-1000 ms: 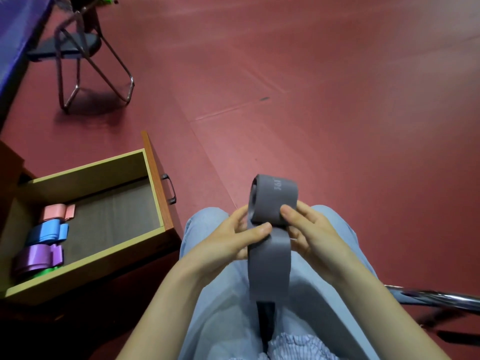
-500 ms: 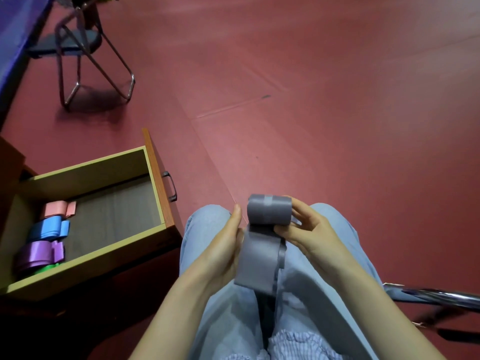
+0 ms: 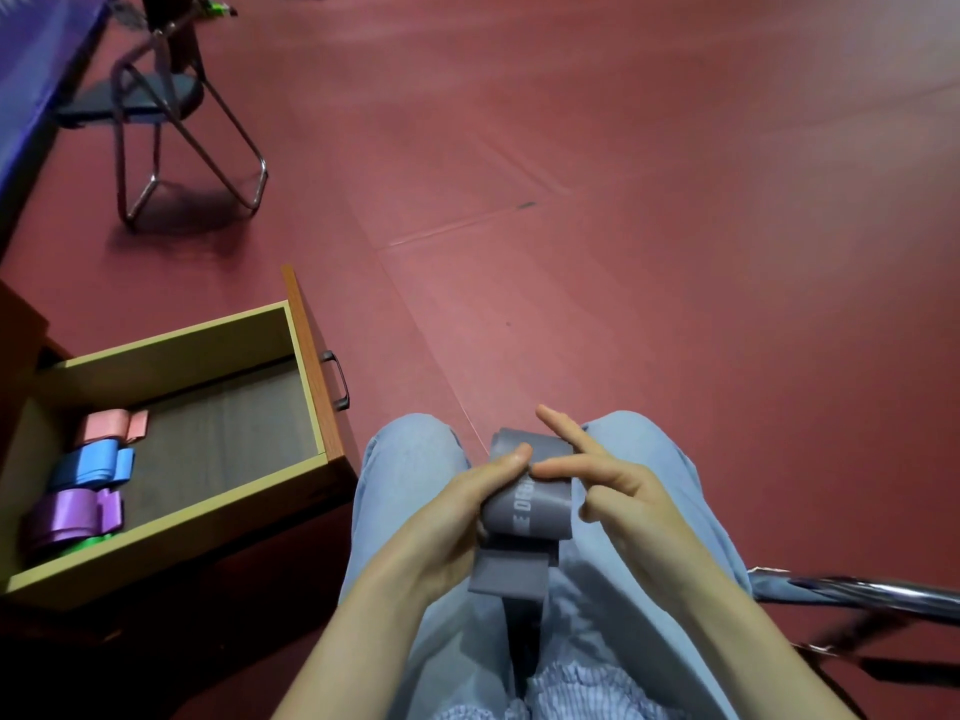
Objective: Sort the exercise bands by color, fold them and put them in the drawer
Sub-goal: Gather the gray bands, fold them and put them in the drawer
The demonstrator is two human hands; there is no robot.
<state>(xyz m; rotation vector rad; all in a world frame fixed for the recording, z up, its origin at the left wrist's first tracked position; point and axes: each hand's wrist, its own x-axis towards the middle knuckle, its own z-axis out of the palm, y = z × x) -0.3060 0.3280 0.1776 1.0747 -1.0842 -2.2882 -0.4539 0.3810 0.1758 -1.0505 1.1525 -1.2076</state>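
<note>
A grey exercise band (image 3: 527, 506) with white lettering lies partly folded over my lap. My left hand (image 3: 462, 506) grips its left side with the thumb on top. My right hand (image 3: 602, 475) presses the folded top with its thumb while the other fingers spread apart. The loose end of the band hangs down between my knees. To the left, the open wooden drawer (image 3: 306, 387) holds a folded pink band (image 3: 111, 425), a blue band (image 3: 96, 464), a purple band (image 3: 72, 514) and a green band (image 3: 85, 544) mostly hidden by the drawer's front wall.
I sit on a chair with a chrome frame (image 3: 862, 595) showing at the right. A folding metal chair (image 3: 166, 116) stands on the red floor at the far left, beside a blue-purple surface (image 3: 36, 59). The drawer's right half shows bare liner.
The band went from a tall loop held up before me to a shorter fold pressed low on my lap. Both hands dropped toward my knees and my right fingers spread.
</note>
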